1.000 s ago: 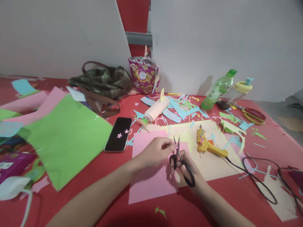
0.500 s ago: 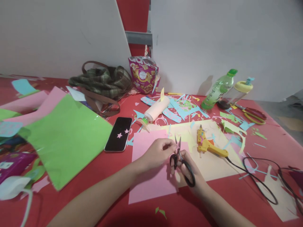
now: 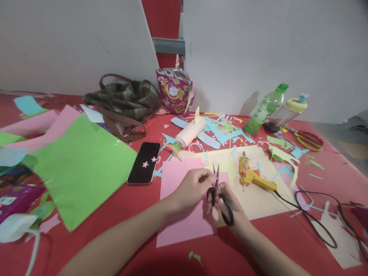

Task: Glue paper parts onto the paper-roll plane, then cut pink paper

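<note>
My right hand point(image 3: 231, 209) grips small black-handled scissors point(image 3: 220, 193), blades pointing up and away from me. My left hand point(image 3: 191, 188) is pinched at the blades on a tiny piece I cannot make out. Both hands hover over a pink paper sheet point(image 3: 181, 214) lying on the red table point(image 3: 138, 203). A pale yellow sheet point(image 3: 258, 199) lies just right of the pink one.
A yellow glue gun point(image 3: 253, 175) with a black cord point(image 3: 313, 222) lies to the right. A phone point(image 3: 144, 163) with two pink stars, a green sheet point(image 3: 77, 168), a plaid bag point(image 3: 123, 101), a snack pouch point(image 3: 174, 90), a pink roll point(image 3: 189, 132), two bottles point(image 3: 266, 107) and red scissors point(image 3: 307, 138) surround scattered paper scraps.
The scissor blades have closed somewhat and the right hand has shifted slightly. The left hand stays pinched at the blades.
</note>
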The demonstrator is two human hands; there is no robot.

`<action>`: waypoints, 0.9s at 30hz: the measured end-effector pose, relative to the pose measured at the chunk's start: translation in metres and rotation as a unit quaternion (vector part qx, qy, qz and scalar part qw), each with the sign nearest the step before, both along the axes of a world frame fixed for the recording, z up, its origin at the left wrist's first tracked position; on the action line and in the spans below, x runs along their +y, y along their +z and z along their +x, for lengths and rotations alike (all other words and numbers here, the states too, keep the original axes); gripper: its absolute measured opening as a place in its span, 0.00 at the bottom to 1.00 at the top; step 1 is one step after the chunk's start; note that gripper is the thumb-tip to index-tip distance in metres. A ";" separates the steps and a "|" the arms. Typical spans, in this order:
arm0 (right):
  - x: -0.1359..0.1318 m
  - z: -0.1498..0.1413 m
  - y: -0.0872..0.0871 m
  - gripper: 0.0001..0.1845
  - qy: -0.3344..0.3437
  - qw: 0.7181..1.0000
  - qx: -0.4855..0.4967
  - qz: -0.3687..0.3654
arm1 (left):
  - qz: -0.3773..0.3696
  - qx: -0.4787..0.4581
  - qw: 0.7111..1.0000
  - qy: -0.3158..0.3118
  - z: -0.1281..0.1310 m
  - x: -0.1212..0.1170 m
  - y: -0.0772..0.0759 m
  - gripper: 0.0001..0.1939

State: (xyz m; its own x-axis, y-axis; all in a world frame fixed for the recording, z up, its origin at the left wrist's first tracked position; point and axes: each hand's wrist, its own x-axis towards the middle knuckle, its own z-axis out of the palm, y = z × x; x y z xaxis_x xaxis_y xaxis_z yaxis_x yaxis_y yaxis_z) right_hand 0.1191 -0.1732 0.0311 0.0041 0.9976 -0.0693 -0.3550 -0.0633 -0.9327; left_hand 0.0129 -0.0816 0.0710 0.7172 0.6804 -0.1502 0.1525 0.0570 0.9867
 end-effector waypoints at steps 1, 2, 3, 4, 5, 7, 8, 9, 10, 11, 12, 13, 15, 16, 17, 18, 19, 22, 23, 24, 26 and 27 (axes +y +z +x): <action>0.000 0.000 0.000 0.12 -0.003 1.000 -0.003 0.000 | -0.011 -0.005 1.000 0.000 0.000 -0.001 -0.001 0.13; 0.000 0.000 -0.001 0.12 -0.005 1.000 -0.008 -0.001 | -0.025 -0.009 1.000 -0.003 0.000 -0.003 -0.003 0.13; 0.000 0.000 -0.001 0.12 -0.007 1.000 -0.013 0.000 | -0.041 -0.014 0.999 -0.008 0.001 -0.004 -0.004 0.13; -0.001 0.000 -0.001 0.13 -0.009 1.000 -0.017 0.002 | -0.058 -0.019 0.998 -0.013 0.001 -0.005 -0.006 0.13; -0.001 0.000 -0.001 0.13 -0.010 1.000 -0.020 0.002 | -0.072 -0.024 0.997 -0.017 0.001 -0.006 -0.007 0.13; -0.001 0.000 -0.001 0.13 -0.011 1.000 -0.024 0.002 | -0.084 -0.034 0.996 -0.015 0.001 -0.008 -0.009 0.14; -0.001 0.000 -0.001 0.13 -0.011 1.000 -0.025 0.003 | -0.085 -0.037 0.996 -0.011 0.001 -0.009 -0.010 0.14; -0.002 0.001 -0.002 0.13 -0.011 1.000 -0.028 0.003 | -0.085 -0.037 0.996 -0.007 0.001 -0.010 -0.010 0.14; -0.002 0.001 -0.002 0.12 -0.010 0.999 -0.033 0.001 | -0.085 -0.035 0.996 -0.003 0.001 -0.010 -0.010 0.14; -0.002 0.001 -0.002 0.12 -0.009 0.999 -0.038 0.000 | -0.085 -0.033 0.996 0.002 0.001 -0.010 -0.009 0.14; -0.002 0.001 -0.002 0.12 -0.010 0.999 -0.042 -0.002 | -0.084 -0.030 0.996 0.007 0.001 -0.010 -0.009 0.14; -0.002 0.001 -0.002 0.12 -0.011 0.999 -0.046 -0.005 | -0.082 -0.027 0.996 0.011 0.001 -0.010 -0.008 0.14; -0.002 0.001 0.000 0.13 -0.012 0.998 -0.054 -0.012 | -0.069 -0.021 0.997 0.018 0.001 -0.009 -0.007 0.13; -0.002 0.001 0.001 0.12 -0.013 0.998 -0.058 -0.014 | -0.060 -0.018 0.998 0.022 0.002 -0.009 -0.007 0.13; -0.001 0.001 0.002 0.12 -0.014 0.998 -0.063 -0.015 | -0.053 -0.015 0.998 0.025 0.002 -0.009 -0.007 0.13; -0.001 0.001 0.002 0.12 -0.015 0.998 -0.067 -0.016 | -0.047 -0.013 0.998 0.027 0.003 -0.009 -0.007 0.13; -0.001 0.001 0.003 0.13 -0.016 0.997 -0.070 -0.016 | -0.045 -0.013 0.998 0.030 0.003 -0.009 -0.007 0.13; -0.001 0.001 0.003 0.13 -0.021 0.997 -0.077 -0.020 | -0.057 -0.017 0.998 0.027 0.003 -0.009 -0.008 0.13; -0.001 0.001 0.002 0.13 -0.021 0.996 -0.080 -0.023 | -0.058 -0.018 0.998 0.026 0.003 -0.009 -0.009 0.13; -0.001 0.001 0.002 0.13 -0.023 0.996 -0.082 -0.027 | -0.055 -0.017 0.998 0.028 0.003 -0.008 -0.009 0.13; -0.001 0.001 0.001 0.13 -0.027 0.995 -0.086 -0.033 | -0.037 -0.012 0.999 0.035 0.003 -0.007 -0.010 0.13; -0.001 0.001 0.000 0.13 -0.030 0.995 -0.087 -0.035 | -0.025 -0.007 0.999 0.037 0.003 -0.007 -0.011 0.13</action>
